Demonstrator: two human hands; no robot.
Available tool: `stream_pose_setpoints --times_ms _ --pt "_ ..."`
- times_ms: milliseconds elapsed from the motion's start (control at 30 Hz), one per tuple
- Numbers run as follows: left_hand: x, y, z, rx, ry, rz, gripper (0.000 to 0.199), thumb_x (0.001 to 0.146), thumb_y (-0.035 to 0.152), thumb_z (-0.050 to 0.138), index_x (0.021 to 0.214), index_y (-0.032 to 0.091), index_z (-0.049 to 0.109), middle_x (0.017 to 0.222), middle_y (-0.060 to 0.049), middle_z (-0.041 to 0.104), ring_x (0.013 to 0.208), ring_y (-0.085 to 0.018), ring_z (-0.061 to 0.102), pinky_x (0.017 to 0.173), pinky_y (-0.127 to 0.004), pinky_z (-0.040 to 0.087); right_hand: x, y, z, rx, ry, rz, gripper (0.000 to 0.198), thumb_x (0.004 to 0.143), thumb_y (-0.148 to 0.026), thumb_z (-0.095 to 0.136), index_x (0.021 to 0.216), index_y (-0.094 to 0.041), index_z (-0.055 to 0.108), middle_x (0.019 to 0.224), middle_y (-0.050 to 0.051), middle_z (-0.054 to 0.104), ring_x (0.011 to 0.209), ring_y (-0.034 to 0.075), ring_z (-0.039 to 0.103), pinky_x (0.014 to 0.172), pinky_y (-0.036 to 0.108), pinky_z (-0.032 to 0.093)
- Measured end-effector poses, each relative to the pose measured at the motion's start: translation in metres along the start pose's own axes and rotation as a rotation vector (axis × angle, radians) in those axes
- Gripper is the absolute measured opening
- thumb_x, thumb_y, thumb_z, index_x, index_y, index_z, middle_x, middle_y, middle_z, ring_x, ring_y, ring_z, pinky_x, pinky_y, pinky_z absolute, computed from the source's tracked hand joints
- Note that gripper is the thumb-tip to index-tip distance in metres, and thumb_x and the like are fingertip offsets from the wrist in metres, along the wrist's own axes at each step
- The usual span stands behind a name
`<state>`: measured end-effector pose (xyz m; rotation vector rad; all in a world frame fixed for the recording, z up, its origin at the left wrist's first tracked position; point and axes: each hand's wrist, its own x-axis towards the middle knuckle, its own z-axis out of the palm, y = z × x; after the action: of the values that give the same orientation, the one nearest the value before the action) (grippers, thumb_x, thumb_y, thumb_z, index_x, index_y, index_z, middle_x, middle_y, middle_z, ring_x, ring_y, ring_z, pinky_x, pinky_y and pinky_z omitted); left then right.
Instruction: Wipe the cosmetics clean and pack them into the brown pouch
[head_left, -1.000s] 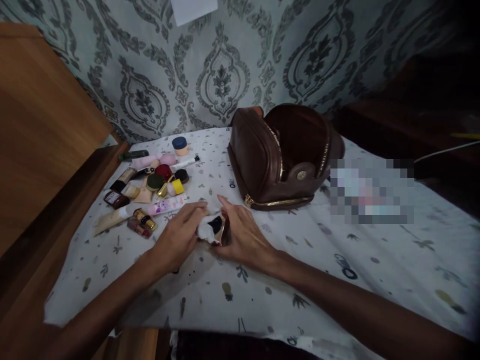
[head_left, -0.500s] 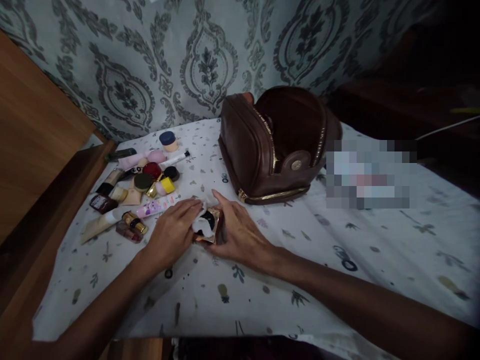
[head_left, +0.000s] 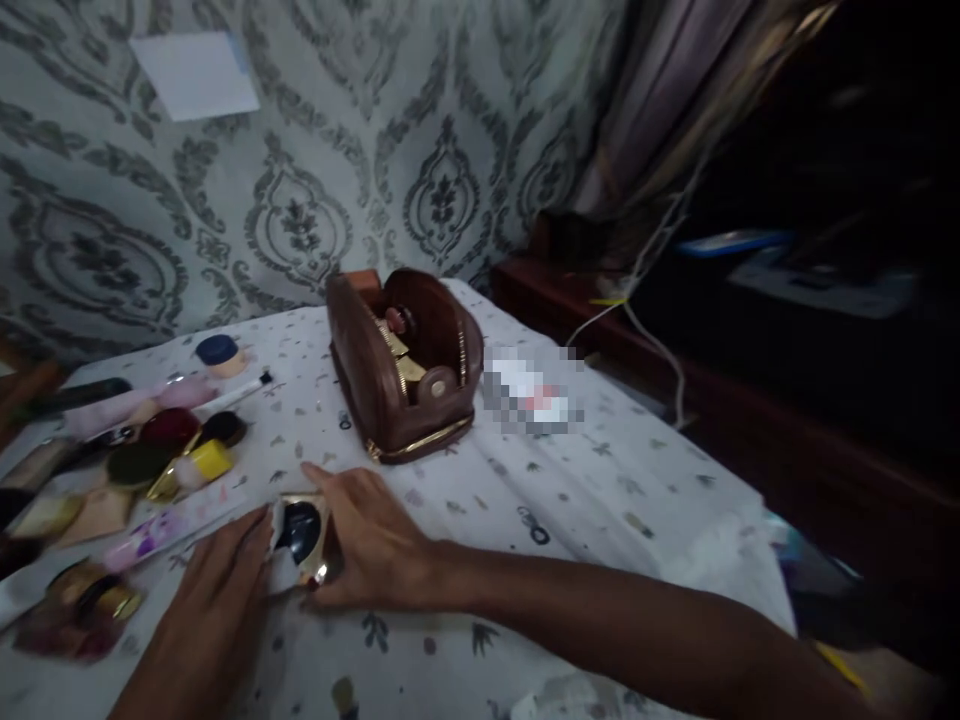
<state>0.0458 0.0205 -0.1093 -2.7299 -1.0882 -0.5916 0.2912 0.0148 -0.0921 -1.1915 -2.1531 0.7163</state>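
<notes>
Between my hands is a small square gold case with a round, glossy black top [head_left: 301, 532], low over the cloth or resting on it; I cannot tell which. My right hand [head_left: 371, 540] grips its right side, thumb and fingers around the edge. My left hand [head_left: 225, 575] is closed on a crumpled white tissue [head_left: 279, 572], pressed against the case's left side. Just left of that hand lies a white and purple tube [head_left: 154, 535]. Behind the hands stands a brown cosmetic bag [head_left: 405, 400], unzipped, with several items inside.
Several cosmetics crowd the left of the patterned cloth [head_left: 480, 510], among them a blue-lidded jar [head_left: 219, 353], a yellow-capped bottle [head_left: 210, 460] and a dark round lid [head_left: 139, 464]. Right of the bag is a blurred-out item [head_left: 532, 392]. A white cable [head_left: 652, 260] hangs at the right.
My view has swung to the right. The tissue has slid left off the black top, so more of it shows. Both hands have stayed at the gold case.
</notes>
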Motion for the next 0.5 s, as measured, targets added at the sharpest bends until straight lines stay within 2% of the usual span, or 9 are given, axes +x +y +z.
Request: stream_pose_setpoints --times_ms 100,267,400,500 --pt "0.013 -0.01 0.008 0.11 0.039 0.174 0.051 0.085 0.016 0.046 0.135 0.022 0.054 0.129 -0.009 0.064 0.112 -0.027 0.063 0.089 -0.035 0.057 0.0 -0.002 -0.005 -0.02 -0.04 0.006 0.112 0.068 -0.041 0.075 0.156 -0.011 0.013 0.136 0.019 0.053 0.126 0.035 0.047 0.105 0.049 0.037" --pt "0.036 0.008 0.008 0.152 0.101 0.353 0.053 0.077 0.01 0.045 0.127 0.016 0.059 0.122 -0.012 0.069 0.11 -0.028 0.064 0.091 -0.036 0.054 0.0 -0.003 -0.008 0.011 -0.022 -0.003 0.116 0.065 -0.037 0.076 0.156 -0.01 0.009 0.143 0.021 0.048 0.129 0.036 0.046 0.108 0.049 0.037" --pt "0.03 0.017 0.011 0.048 0.114 0.443 0.053 0.082 0.013 0.044 0.132 0.026 0.058 0.121 -0.005 0.071 0.113 -0.024 0.064 0.091 -0.032 0.055 0.002 0.0 -0.005 -0.008 -0.022 -0.012 0.123 0.06 -0.036 0.079 0.156 -0.008 0.008 0.14 0.022 0.051 0.125 0.037 0.05 0.107 0.049 0.039" --pt "0.017 0.018 0.01 -0.039 0.059 0.396 0.057 0.087 0.014 0.041 0.141 0.032 0.051 0.126 -0.001 0.07 0.117 -0.023 0.063 0.091 -0.031 0.056 0.002 0.001 -0.004 -0.021 -0.008 -0.022 0.12 0.061 -0.036 0.078 0.156 -0.008 0.009 0.14 0.022 0.052 0.124 0.037 0.051 0.107 0.049 0.04"
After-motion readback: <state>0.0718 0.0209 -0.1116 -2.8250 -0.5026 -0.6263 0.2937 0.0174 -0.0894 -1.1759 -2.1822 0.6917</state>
